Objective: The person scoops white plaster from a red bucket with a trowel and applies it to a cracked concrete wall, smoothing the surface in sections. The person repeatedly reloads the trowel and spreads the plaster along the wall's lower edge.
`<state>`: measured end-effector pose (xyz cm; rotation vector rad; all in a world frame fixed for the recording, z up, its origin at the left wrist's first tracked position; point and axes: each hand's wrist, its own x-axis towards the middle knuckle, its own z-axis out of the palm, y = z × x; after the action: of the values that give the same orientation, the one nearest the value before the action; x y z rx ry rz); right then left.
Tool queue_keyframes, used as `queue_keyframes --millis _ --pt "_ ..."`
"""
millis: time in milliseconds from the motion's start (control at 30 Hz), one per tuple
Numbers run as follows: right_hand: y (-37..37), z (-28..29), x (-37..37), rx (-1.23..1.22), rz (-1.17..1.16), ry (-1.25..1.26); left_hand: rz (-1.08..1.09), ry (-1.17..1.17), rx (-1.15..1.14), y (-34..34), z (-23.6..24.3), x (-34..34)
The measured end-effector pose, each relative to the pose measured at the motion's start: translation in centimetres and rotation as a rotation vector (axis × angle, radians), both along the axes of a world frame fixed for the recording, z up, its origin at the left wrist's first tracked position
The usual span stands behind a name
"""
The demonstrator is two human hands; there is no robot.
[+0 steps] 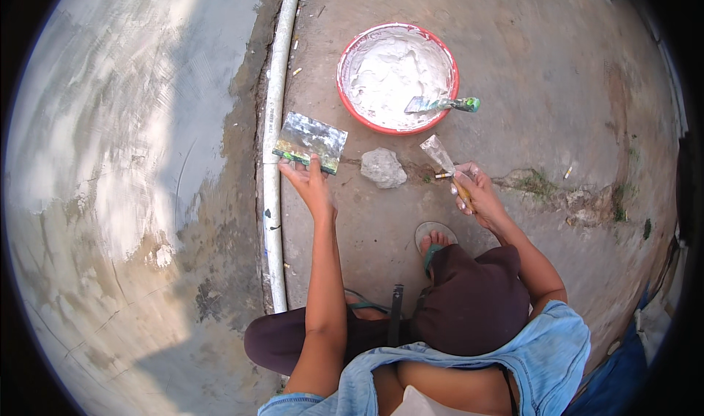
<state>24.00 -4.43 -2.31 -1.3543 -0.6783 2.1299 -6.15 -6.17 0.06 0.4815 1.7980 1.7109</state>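
Note:
A wide, flat plastering blade with a smeared metal face and a green edge is gripped by my left hand, thumb on top. My right hand is closed round the handle of a putty knife, its whitish blade pointing up and left. Beyond both hands, a red basin holds thick white putty. Another scraper, with a green handle, lies across the basin's near right rim, its blade over the putty. Neither hand touches the basin.
A grey stone lies on the concrete floor between my hands. Along the left runs a white pipe at the foot of a partly plastered wall. A crack with small weeds crosses the floor to the right. My sandalled foot is close by.

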Motion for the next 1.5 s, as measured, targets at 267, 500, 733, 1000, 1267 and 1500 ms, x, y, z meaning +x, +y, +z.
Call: queue_keyframes --millis 267,500,733,1000,1267,1500 --pt "3.7 2.6 0.0 0.879 0.177 -0.758 0.008 -0.045 -0.001 -0.5 0.1 -0.4" --pt "7.7 3.7 -0.8 1.083 0.394 -0.89 -0.006 -0.044 0.004 -1.3 0.8 -1.6" --pt "8.1 4.9 -3.1 1.047 0.462 -0.945 0.019 -0.06 0.006 -1.9 0.3 -1.4" --pt "8.1 3.6 -3.6 1.104 0.432 -0.997 0.006 -0.061 0.041 -1.9 0.6 -1.2" --pt "8.0 3.0 -4.6 0.879 0.437 -0.757 0.019 -0.072 0.041 -2.4 -0.4 -1.2" --pt "7.2 1.4 -4.4 1.043 0.32 -0.796 0.02 -0.083 0.057 -2.7 -0.1 -1.5"
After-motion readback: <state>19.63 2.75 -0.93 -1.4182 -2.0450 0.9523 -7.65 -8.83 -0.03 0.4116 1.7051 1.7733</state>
